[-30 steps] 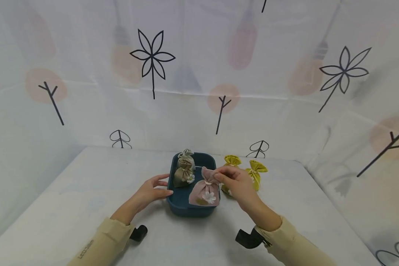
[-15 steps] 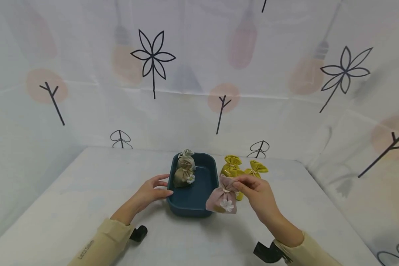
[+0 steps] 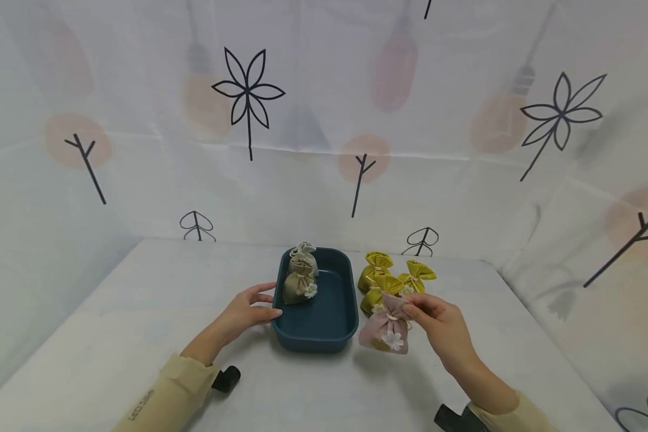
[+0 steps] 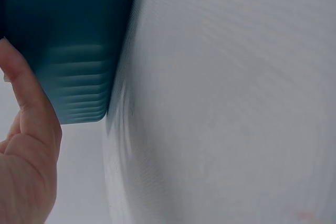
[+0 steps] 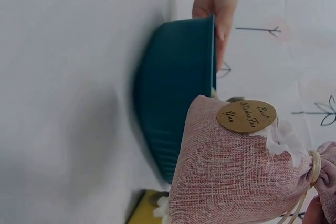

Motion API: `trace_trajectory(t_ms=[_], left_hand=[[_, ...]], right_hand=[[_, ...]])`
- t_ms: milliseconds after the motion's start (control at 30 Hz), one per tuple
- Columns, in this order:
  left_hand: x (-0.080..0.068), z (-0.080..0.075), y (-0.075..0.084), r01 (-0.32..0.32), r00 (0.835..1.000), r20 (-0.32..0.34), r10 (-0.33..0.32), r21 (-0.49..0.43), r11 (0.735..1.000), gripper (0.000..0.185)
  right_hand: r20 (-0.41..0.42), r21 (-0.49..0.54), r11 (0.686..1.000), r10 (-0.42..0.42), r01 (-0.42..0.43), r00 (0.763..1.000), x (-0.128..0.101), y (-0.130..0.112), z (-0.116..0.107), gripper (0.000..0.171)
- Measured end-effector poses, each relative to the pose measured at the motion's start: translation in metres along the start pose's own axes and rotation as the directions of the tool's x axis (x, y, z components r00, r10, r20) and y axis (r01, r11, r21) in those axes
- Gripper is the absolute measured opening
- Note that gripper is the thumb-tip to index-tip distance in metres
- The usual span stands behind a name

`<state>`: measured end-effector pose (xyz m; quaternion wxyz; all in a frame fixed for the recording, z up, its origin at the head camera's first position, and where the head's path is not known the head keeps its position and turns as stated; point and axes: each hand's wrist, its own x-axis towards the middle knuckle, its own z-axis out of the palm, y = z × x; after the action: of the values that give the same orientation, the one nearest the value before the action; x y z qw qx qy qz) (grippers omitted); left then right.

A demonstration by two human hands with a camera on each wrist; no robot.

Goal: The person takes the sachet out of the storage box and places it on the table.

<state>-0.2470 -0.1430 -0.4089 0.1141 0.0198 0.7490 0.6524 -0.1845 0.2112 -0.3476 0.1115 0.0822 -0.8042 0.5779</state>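
My right hand (image 3: pixel 445 327) pinches the gathered neck of a pink cloth drawstring pouch (image 3: pixel 386 330), which hangs just right of the blue bin (image 3: pixel 315 345). A white flower decorates it, and the right wrist view shows an oval brown tag (image 5: pixel 247 116) reading "Best Wishes For You". At the bin's left side, my left hand (image 3: pixel 248 309) rests with fairly straight, spread fingers against the wall and rim. Inside the bin, along its left wall, sit a brown pouch (image 3: pixel 297 288) with a flower and a pale pouch (image 3: pixel 309 261) partly hidden behind it.
Several yellow-green pouches (image 3: pixel 368 277) stand clustered right of the bin, behind the pink one. The white-covered table (image 3: pixel 194 282) meets a patterned cloth backdrop (image 3: pixel 302 198) at its far edge.
My right hand has carried the pink pouch from over the bin to the right, past its rim and slightly nearer me. The left hand has stayed at the bin.
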Motion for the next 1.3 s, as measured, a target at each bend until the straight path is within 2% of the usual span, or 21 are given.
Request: trace_trajectory(t_ms=[333,467,800,1300], left_hand=[[0.001,0.0,-0.001,-0.003,1.0,-0.003,0.003,-0.004,1.0,0.071],[0.001,0.001,-0.001,-0.007,1.0,-0.002,0.007,-0.012,1.0,0.069],[0.0,0.0,-0.001,-0.007,1.0,-0.007,0.007,-0.012,1.0,0.072],[0.0,-0.001,-0.003,-0.006,1.0,-0.008,0.006,-0.014,1.0,0.073]], right_hand=[[-0.002,-0.036,0.997,0.066,-0.066,0.998,-0.001,0.014,-0.014,0.024],[-0.014,-0.119,0.988,0.102,-0.103,0.995,0.001,0.018,-0.023,0.028],[-0.033,-0.195,0.973,0.115,-0.12,0.993,0.009,0.034,-0.042,0.032],[-0.039,-0.241,0.96,0.134,-0.139,0.99,0.035,0.05,-0.048,0.034]])
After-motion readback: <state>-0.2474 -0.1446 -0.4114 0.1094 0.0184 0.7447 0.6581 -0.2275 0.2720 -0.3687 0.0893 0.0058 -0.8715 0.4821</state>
